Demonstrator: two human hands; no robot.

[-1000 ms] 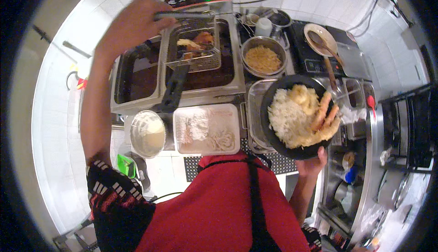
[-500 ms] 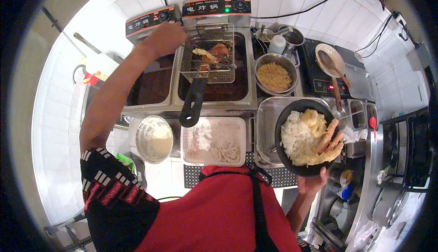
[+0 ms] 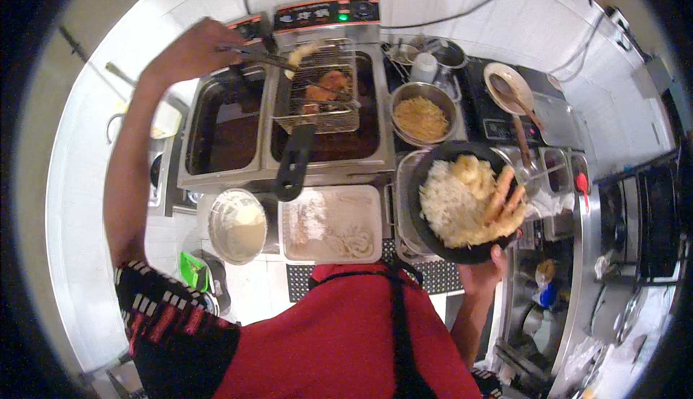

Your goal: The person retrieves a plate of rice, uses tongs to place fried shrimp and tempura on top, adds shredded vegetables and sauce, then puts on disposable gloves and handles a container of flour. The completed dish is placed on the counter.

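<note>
My left hand is closed round the handle of dark metal tongs, which reach over the fryer basket. A pale battered fried piece is up against the tongs at the basket's rear left; whether they pinch it is unclear. Browned fried pieces lie in the wire basket, whose black handle points toward me. At the right, my right hand grips a black bowl from below at its near edge. White rice fills its left side, with battered fried pieces along the right.
A second fryer vat of dark oil is at left. In front stand a batter bowl and a tray of flour. A pot of yellowish shreds, an induction cooker and a plate with a wooden spoon are beyond the bowl.
My left hand has moved left and up, and the pale fried piece has risen from the basket's middle toward its rear left. The view has shifted slightly; my right hand still holds the bowl.
</note>
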